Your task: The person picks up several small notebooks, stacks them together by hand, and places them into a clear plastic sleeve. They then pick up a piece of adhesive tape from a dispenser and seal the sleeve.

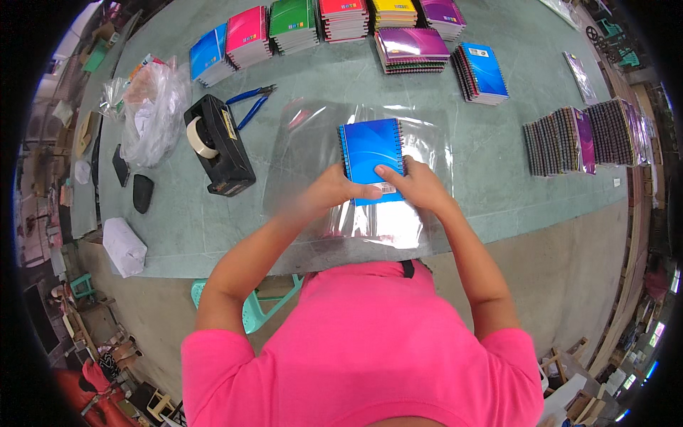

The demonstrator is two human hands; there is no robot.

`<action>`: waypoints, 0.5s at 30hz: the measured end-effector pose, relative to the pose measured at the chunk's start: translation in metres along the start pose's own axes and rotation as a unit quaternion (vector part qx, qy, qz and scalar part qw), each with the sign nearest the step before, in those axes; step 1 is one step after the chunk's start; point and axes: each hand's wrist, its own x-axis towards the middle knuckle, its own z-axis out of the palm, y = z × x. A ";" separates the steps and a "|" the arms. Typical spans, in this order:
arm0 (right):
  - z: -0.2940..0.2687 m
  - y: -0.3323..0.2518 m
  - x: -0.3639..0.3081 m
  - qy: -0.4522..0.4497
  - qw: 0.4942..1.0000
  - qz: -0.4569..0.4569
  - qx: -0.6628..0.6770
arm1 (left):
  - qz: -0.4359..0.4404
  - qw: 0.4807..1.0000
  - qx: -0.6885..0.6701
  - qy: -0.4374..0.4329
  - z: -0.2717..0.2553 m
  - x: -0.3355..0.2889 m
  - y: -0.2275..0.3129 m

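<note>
A blue spiral notebook (371, 151) with a barcode label near its lower edge is gripped between both my hands. My left hand (340, 186) holds its lower left side, thumb across the cover. On the right side, my right hand (418, 183) clasps it with the thumb pressed on the cover; the other fingers pass around the edge and are partly hidden. Coil binding shows along both long sides, so it may be a stack; I cannot tell how many. Under it lies clear plastic film (299, 156), shiny and spread on the green table (498, 192).
Notebook stacks in several colours (293, 25) line the far side; a blue-topped stack (485, 71) and purple-edged piles (583, 139) stand right. To the left are a black tape dispenser (226, 153), blue-handled pliers (250, 107), a plastic bag (153, 107) and a dark pouch (143, 193).
</note>
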 end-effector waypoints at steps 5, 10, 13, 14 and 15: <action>-0.005 -0.005 0.001 -0.061 0.994 0.041 -0.079 | -0.123 0.991 0.053 0.005 -0.011 0.008 -0.010; -0.006 -0.010 -0.003 -0.055 0.990 0.045 -0.119 | -0.127 0.977 0.170 0.016 -0.013 0.012 -0.008; -0.006 -0.006 -0.001 -0.060 0.990 0.047 -0.116 | -0.109 0.950 0.282 0.075 0.000 -0.001 0.007; -0.006 -0.004 0.000 -0.059 0.990 0.042 -0.123 | -0.098 0.939 0.315 0.097 0.003 -0.005 0.008; -0.005 -0.001 0.002 -0.058 0.989 0.036 -0.129 | -0.076 0.937 0.321 0.113 0.002 -0.004 0.002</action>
